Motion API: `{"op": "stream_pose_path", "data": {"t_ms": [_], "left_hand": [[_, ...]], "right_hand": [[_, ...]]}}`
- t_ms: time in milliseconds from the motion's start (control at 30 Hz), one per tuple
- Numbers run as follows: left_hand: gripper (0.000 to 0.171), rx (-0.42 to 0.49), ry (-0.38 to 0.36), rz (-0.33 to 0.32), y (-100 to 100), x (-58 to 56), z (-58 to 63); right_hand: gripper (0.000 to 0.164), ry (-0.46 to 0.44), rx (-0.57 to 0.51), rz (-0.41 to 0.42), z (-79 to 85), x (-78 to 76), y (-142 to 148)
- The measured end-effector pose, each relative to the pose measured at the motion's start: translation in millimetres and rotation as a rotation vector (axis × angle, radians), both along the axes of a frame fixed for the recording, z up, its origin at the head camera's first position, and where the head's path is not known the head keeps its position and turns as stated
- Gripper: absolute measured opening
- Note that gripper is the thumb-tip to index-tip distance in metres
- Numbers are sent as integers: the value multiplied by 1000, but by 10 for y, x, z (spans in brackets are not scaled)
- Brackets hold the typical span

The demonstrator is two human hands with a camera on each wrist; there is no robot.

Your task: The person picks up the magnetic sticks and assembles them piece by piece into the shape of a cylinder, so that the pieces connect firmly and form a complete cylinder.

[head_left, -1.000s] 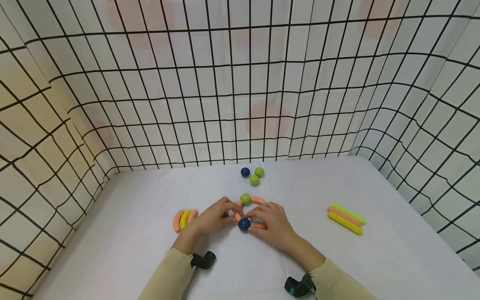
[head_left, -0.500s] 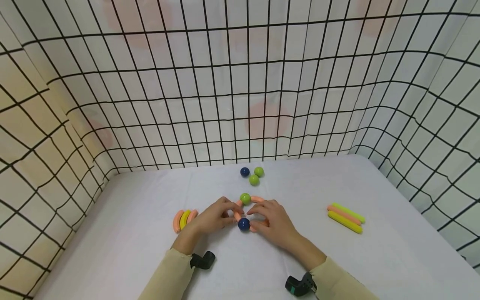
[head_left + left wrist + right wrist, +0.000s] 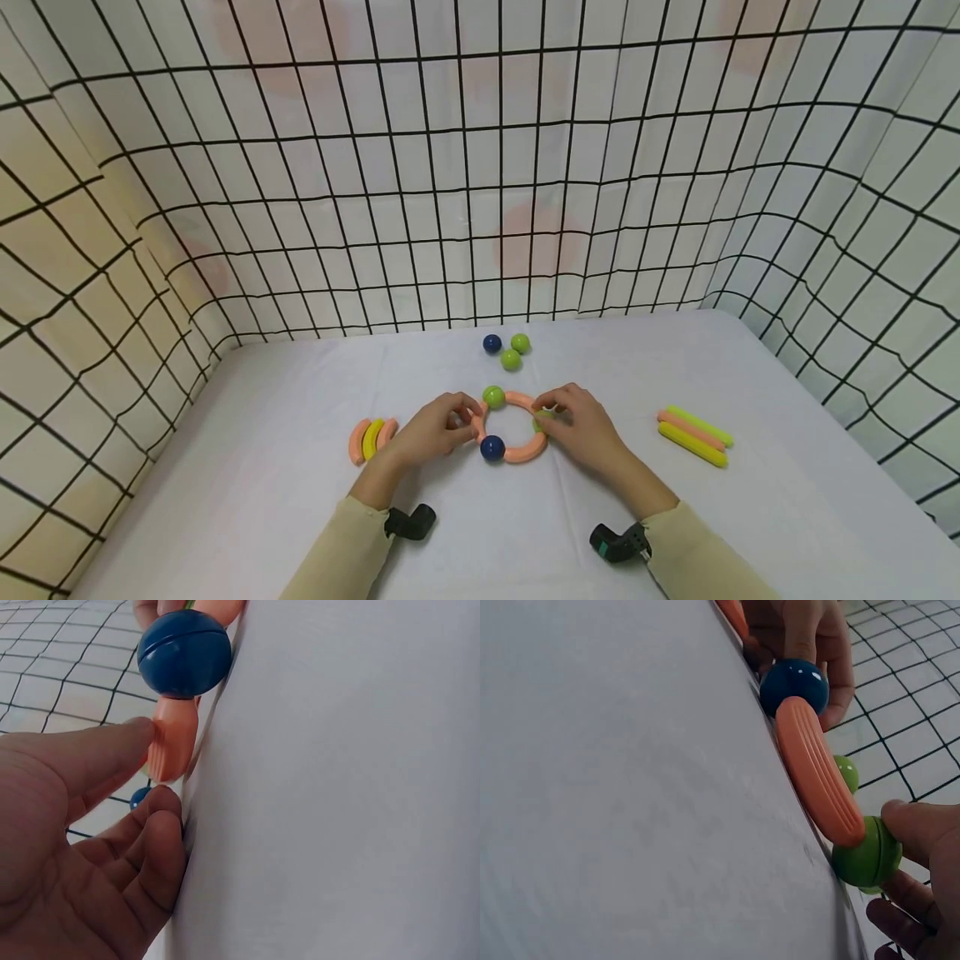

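Note:
On the white table a ring of ribbed orange curved rods and balls lies between my hands. My left hand (image 3: 435,429) pinches the left orange curved rod (image 3: 174,739), thumb on its side and fingertips at its end. A dark blue ball (image 3: 492,447) joins that rod to the front orange curved rod (image 3: 527,451). My right hand (image 3: 581,425) holds a green ball (image 3: 866,851) between thumb and fingers on the ring's right side; the hand partly covers it in the head view. Another green ball (image 3: 493,397) and the back orange curved rod (image 3: 519,399) form the far side.
Behind the ring sit a blue ball (image 3: 492,343) and two green balls (image 3: 511,360). Orange and yellow curved rods (image 3: 372,439) lie at left, beside my left forearm. Straight yellow, orange and green rods (image 3: 692,443) lie at right. Black grid netting (image 3: 480,208) surrounds the table.
My right hand has moved right, from the front orange curved rod beside the blue ball to the green ball, uncovering the ring's right part. My left hand stays nearly in place.

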State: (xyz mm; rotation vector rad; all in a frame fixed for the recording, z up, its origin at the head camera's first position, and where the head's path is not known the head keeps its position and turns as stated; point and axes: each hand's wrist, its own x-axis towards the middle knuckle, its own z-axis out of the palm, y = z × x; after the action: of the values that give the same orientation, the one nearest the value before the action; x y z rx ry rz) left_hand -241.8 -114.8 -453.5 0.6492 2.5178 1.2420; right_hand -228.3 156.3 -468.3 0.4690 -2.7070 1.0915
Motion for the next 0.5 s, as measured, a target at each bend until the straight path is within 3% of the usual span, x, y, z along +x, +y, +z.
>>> {"op": "stream_pose_path", "data": {"t_ms": [300,500], "left_hand": [[25,-4,-13,20,8,1,-4],[23,14,-26,39,11,14,-2]], "right_hand": [[22,-150,-29,112,29,-18,131],[28,-166,-1,175,16,-42,196]]}}
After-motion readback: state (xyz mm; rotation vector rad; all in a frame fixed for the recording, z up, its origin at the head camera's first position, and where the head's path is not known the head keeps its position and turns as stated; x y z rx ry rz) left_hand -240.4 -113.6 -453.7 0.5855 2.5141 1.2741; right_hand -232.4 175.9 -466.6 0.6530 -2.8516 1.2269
